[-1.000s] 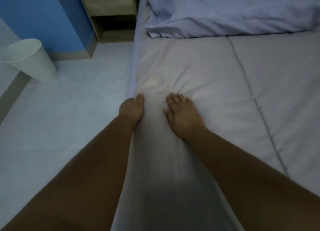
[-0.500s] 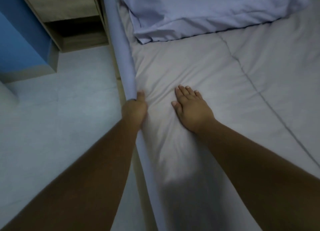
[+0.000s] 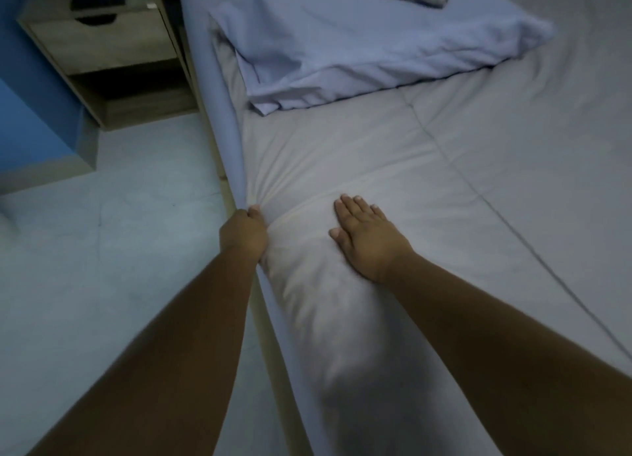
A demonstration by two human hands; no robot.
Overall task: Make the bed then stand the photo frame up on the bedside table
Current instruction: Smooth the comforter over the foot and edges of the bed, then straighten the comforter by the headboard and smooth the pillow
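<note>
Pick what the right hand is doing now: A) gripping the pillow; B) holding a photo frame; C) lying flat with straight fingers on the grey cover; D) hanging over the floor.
C: the right hand lies palm-down, fingers straight, on the grey cover, well short of the pillow.
</note>
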